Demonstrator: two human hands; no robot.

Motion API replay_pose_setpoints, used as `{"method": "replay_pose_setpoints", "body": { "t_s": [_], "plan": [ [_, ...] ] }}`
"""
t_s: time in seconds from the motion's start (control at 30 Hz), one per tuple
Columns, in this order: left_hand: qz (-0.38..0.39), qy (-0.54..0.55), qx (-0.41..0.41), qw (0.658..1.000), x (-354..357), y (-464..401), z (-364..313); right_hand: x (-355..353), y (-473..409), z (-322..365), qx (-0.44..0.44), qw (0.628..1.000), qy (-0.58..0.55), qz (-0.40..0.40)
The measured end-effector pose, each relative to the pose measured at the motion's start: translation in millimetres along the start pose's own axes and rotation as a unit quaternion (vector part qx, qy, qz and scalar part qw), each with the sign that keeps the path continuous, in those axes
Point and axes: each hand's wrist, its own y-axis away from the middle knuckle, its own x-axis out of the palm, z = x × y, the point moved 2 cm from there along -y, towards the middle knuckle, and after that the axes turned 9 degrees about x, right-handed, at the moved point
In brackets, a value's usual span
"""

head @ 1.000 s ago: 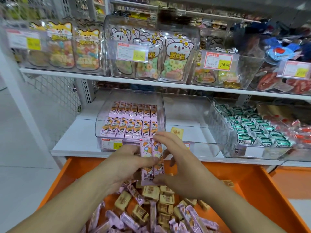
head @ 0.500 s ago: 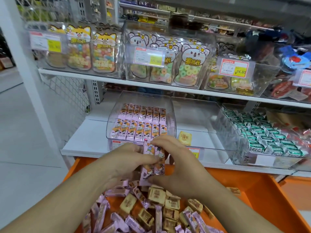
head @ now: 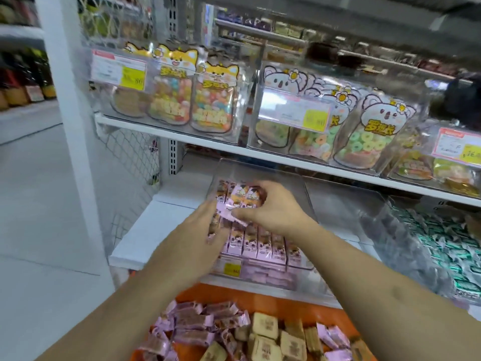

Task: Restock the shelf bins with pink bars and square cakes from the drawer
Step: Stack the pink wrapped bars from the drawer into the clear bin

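Observation:
My right hand point(head: 270, 208) grips a small bunch of pink bars point(head: 240, 199) over the clear shelf bin point(head: 260, 272), above the rows of pink bars point(head: 263, 241) standing inside it. My left hand point(head: 205, 230) reaches in beside them, fingers straight, touching the lower left edge of the held bars. Below, the orange drawer point(head: 260, 300) holds loose pink bars point(head: 192, 321) and tan square cakes point(head: 265, 327) mixed together.
A second clear bin point(head: 338, 204) to the right looks nearly bare. Further right is a bin of green-wrapped sweets point(head: 447, 246). The upper shelf point(head: 234, 149) carries bins of bagged gummies with price tags. A white upright post point(head: 70, 126) stands at left.
Both hands have risen from above the drawer up into the pink-bar bin, carrying the bunch of bars. The view has swung and moved closer to the shelf.

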Motion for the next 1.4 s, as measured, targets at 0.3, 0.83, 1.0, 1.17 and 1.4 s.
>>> {"method": "replay_pose_setpoints", "body": {
  "t_s": [0.3, 0.83, 1.0, 1.17, 1.4],
  "plan": [
    [0.002, 0.027, -0.026, 0.999, 9.1, 4.0, 26.5, 41.7, -94.4, -0.4, 0.030, 0.998, 0.018, 0.060],
    [-0.013, 0.048, -0.015, 0.999, 16.7, 1.1, 30.7, 54.4, -88.6, -5.8, 0.045, 0.996, 0.051, 0.051],
    [-0.021, 0.059, -0.029, 0.998, 11.8, 0.8, 27.2, 30.1, -48.0, -5.9, 0.030, 0.999, -0.007, 0.035],
    [-0.012, 0.030, -0.012, 0.999, 2.7, 17.9, 17.0, 0.7, 21.9, -17.7, 0.032, 0.999, -0.004, 0.009],
    [-0.009, -0.014, 0.055, 0.998, 2.9, 66.6, -22.7, -25.6, 149.7, -63.8, 0.038, 0.998, -0.031, -0.029]
  ]
}}
